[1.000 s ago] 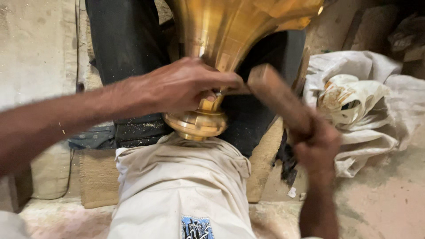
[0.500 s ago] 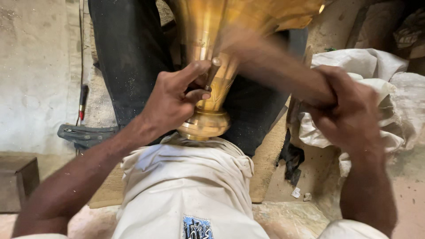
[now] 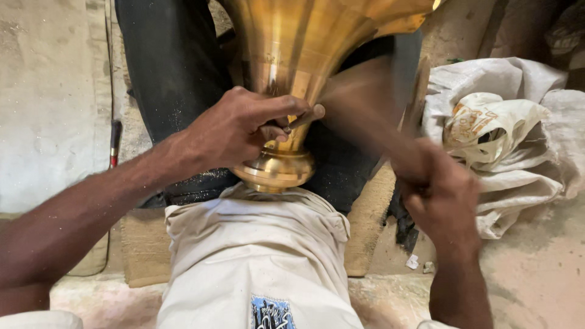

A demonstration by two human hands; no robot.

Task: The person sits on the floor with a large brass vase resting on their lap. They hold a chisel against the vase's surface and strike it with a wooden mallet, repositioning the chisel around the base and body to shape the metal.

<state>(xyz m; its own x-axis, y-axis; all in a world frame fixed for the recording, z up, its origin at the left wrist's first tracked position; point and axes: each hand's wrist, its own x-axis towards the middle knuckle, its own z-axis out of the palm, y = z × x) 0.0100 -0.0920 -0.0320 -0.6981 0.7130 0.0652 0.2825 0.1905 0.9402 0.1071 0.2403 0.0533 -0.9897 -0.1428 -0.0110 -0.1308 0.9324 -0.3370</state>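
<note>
Brass vessel, flared, polished gold

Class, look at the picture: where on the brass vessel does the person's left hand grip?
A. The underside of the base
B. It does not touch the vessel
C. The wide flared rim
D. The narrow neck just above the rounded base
D: the left hand wraps its fingers around the narrow neck of the brass vessel, just above the rounded base.

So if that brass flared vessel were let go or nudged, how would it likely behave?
The brass vessel looks rigid and probably heavy for its size: thick polished metal. Its narrow round base under a wide flare suggests it would tip easily without the left hand at its neck. The shiny surface may be slippery. The right hand holds a blurred wooden mallet.
</note>
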